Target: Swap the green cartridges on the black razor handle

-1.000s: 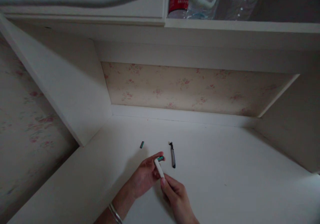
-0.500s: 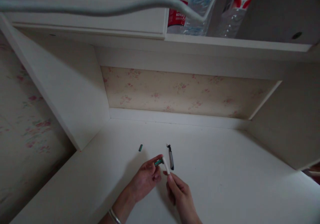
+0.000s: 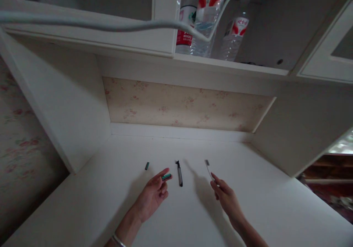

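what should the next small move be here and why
Probably have the left hand lay its held green piece beside the loose green piece on the desk: the two look alike and sit close together, while the right hand, well apart, is holding a slim pale handle.

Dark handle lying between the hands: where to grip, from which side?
Probably pinch the dark handle mid-length, from above, across its long sides. It lies flat and slim on the desk, its length pointing roughly away from the person; the uneven head at its far end looks like a poorer hold.
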Tool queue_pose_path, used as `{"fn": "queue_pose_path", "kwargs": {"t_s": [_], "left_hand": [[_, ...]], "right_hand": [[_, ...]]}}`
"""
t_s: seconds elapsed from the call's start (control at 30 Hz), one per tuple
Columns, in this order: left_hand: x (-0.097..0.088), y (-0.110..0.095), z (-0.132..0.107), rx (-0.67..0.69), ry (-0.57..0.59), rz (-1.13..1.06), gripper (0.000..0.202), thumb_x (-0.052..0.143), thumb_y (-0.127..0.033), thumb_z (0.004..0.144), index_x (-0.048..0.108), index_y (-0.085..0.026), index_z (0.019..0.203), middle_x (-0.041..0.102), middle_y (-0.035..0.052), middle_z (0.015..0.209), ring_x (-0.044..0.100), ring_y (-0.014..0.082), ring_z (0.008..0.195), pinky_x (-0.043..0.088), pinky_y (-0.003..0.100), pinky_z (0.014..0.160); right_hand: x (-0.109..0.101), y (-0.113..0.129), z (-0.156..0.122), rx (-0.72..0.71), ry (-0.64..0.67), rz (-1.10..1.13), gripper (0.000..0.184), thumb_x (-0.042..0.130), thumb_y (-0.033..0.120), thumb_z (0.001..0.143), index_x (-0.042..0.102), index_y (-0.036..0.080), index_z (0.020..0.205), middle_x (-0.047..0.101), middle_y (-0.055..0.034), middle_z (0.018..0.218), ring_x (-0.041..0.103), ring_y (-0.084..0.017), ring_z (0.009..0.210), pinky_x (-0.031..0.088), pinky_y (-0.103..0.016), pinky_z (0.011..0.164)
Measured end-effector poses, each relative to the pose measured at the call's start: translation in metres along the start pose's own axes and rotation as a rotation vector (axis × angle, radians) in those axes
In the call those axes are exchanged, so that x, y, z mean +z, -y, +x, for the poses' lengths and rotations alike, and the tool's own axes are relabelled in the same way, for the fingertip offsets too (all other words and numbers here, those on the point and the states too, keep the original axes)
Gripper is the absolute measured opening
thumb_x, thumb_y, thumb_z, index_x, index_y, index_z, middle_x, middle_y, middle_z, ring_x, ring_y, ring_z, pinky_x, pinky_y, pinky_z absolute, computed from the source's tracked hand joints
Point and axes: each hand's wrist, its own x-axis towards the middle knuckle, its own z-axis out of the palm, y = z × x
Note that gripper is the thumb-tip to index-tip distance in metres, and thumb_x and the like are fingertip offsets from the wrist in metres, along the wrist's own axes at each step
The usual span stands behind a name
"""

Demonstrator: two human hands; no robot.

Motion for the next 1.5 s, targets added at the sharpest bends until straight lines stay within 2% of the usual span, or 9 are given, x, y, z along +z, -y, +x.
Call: {"fn": "queue_pose_path", "kwargs": {"t_s": [0.13, 0.23, 0.6, 0.97, 1.17, 1.23, 1.3, 1.4, 1.5], "left_hand": [[-0.001, -0.001, -0.001, 0.005, -0.009, -0.005, 0.040, 0.072, -0.027, 0.081, 0.062, -0.019, 0.119, 0.061, 0.0117, 0.109, 0.040, 0.0084, 0.062, 0.032, 0.023, 0.057], [-0.001, -0.001, -0.001, 0.008, -0.018, -0.006, 0.038, 0.073, -0.027, 0.080, 0.063, -0.019, 0.116, 0.062, 0.0109, 0.107, 0.041, 0.0082, 0.062, 0.032, 0.023, 0.057], [0.001, 0.001, 0.001, -0.004, -0.031, 0.002, 0.036, 0.073, -0.028, 0.081, 0.063, -0.021, 0.115, 0.062, 0.0096, 0.104, 0.042, 0.0072, 0.061, 0.032, 0.023, 0.057], [0.002, 0.001, 0.001, -0.018, -0.034, -0.022, 0.038, 0.074, -0.028, 0.079, 0.063, -0.020, 0.115, 0.064, 0.0100, 0.102, 0.042, 0.0071, 0.061, 0.032, 0.022, 0.056], [0.004, 0.002, 0.001, -0.041, -0.032, -0.021, 0.037, 0.073, -0.028, 0.080, 0.063, -0.020, 0.114, 0.063, 0.0122, 0.106, 0.042, 0.0070, 0.060, 0.031, 0.022, 0.056], [0.003, 0.003, 0.001, -0.055, -0.028, -0.012, 0.035, 0.072, -0.028, 0.081, 0.063, -0.020, 0.114, 0.063, 0.0122, 0.105, 0.042, 0.0072, 0.060, 0.031, 0.022, 0.056], [0.003, 0.004, 0.001, -0.067, -0.020, 0.001, 0.035, 0.071, -0.028, 0.081, 0.063, -0.020, 0.114, 0.064, 0.0121, 0.102, 0.043, 0.0076, 0.060, 0.031, 0.023, 0.057], [0.001, 0.006, 0.000, -0.068, -0.006, 0.016, 0.036, 0.072, -0.027, 0.080, 0.063, -0.019, 0.114, 0.063, 0.0109, 0.099, 0.044, 0.0079, 0.060, 0.030, 0.023, 0.056], [0.002, 0.007, 0.000, -0.066, 0.001, 0.024, 0.036, 0.073, -0.025, 0.079, 0.063, -0.019, 0.114, 0.062, 0.0076, 0.091, 0.045, 0.0081, 0.059, 0.030, 0.024, 0.056]], "right_hand": [[-0.031, -0.027, 0.037, -0.030, -0.017, -0.521, 0.050, 0.045, 0.043, 0.085, 0.064, 0.014, 0.121, 0.064, -0.0056, 0.087, 0.061, -0.021, 0.071, 0.046, -0.027, 0.066], [-0.045, -0.035, 0.052, 0.017, -0.049, -0.692, 0.044, 0.044, 0.034, 0.086, 0.066, 0.015, 0.119, 0.066, -0.0092, 0.094, 0.064, -0.024, 0.081, 0.046, -0.028, 0.072], [-0.032, -0.045, 0.069, 0.077, -0.016, -0.920, 0.040, 0.042, 0.014, 0.089, 0.059, 0.011, 0.124, 0.058, -0.0175, 0.113, 0.061, -0.025, 0.097, 0.044, -0.029, 0.084], [-0.035, -0.033, 0.075, 0.083, -0.017, -0.887, 0.035, 0.048, 0.025, 0.087, 0.065, 0.011, 0.114, 0.060, -0.0176, 0.104, 0.063, -0.026, 0.088, 0.046, -0.032, 0.078], [-0.011, 0.010, 0.054, -0.113, -0.009, -0.778, 0.038, 0.042, 0.031, 0.091, 0.061, 0.015, 0.119, 0.057, -0.0125, 0.110, 0.061, -0.024, 0.091, 0.046, -0.033, 0.084], [0.009, 0.038, 0.034, -0.234, 0.100, -0.693, 0.034, 0.043, 0.037, 0.093, 0.063, 0.020, 0.114, 0.060, -0.0071, 0.104, 0.061, -0.020, 0.079, 0.049, -0.030, 0.076], [0.030, 0.068, 0.011, -0.435, 0.294, -0.478, 0.033, 0.044, 0.037, 0.095, 0.061, 0.020, 0.117, 0.060, -0.0083, 0.105, 0.060, -0.020, 0.079, 0.050, -0.031, 0.073], [0.058, 0.104, -0.018, -0.619, 0.456, -0.356, 0.028, 0.051, 0.030, 0.094, 0.060, 0.022, 0.120, 0.059, -0.0095, 0.115, 0.056, -0.023, 0.099, 0.048, -0.035, 0.086], [0.075, 0.119, -0.030, -0.742, 0.523, -0.384, 0.028, 0.055, 0.022, 0.094, 0.060, 0.024, 0.121, 0.062, -0.0085, 0.114, 0.054, -0.025, 0.104, 0.043, -0.039, 0.092]]}}
